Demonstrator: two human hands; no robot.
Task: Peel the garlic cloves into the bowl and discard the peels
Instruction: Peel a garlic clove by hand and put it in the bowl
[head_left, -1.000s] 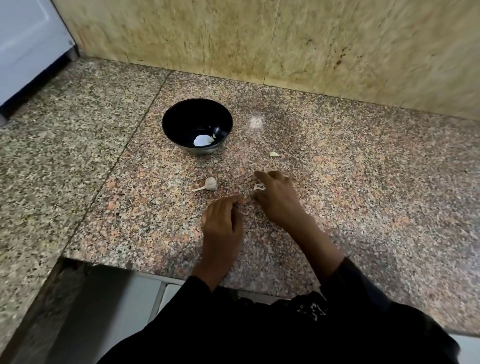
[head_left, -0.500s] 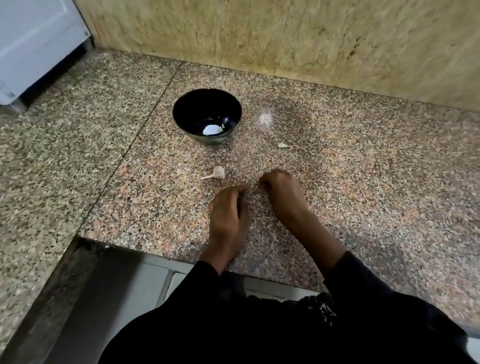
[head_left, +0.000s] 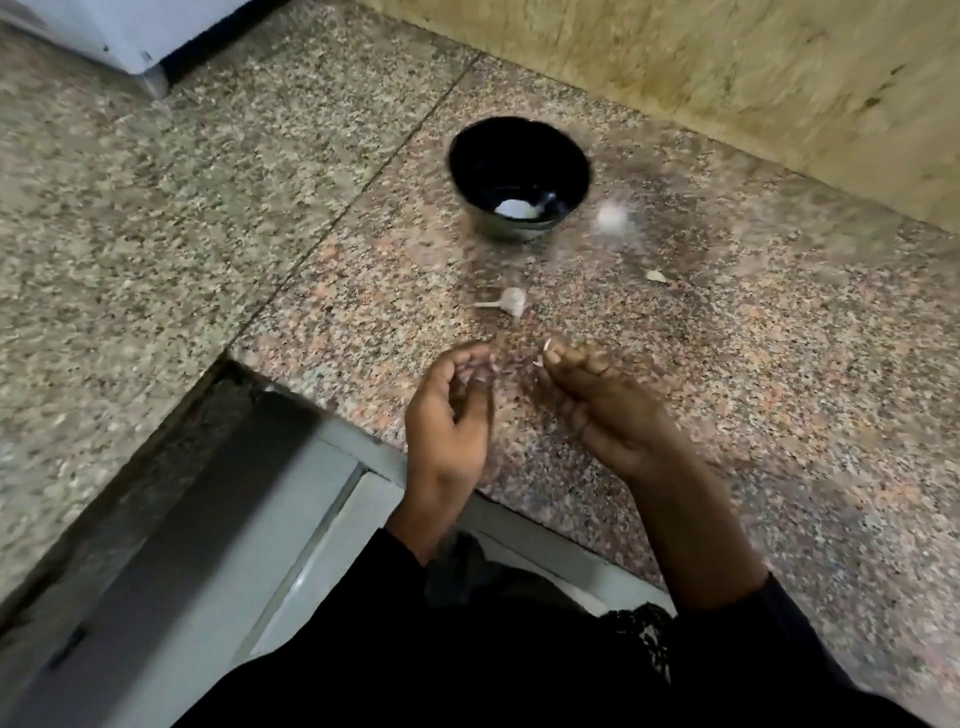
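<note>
The black bowl (head_left: 470, 171) stands at the back of the speckled granite counter (head_left: 753, 415), with a peeled white clove (head_left: 511, 208) lying in its bottom. A garlic piece with a thin stem (head_left: 511, 301) lies on the counter between the bowl and my hands. My right hand (head_left: 602, 405) is raised a little off the counter and pinches small white garlic peel bits (head_left: 544, 347) at its fingertips. My left hand (head_left: 449, 415) hovers beside it, cupped with the fingers curled toward the right hand. Anything inside that cup is hidden.
A loose peel scrap (head_left: 655, 275) lies right of the bowl, near a bright light glare. A yellowish wall (head_left: 727, 78) runs along the back. The counter edge drops off at the lower left, and a white appliance (head_left: 130, 36) sits at the top left.
Both hands lifted off the counter and turned inward, the right bringing up peel bits. The view tilted and swung, so the bowl now sits further right.
</note>
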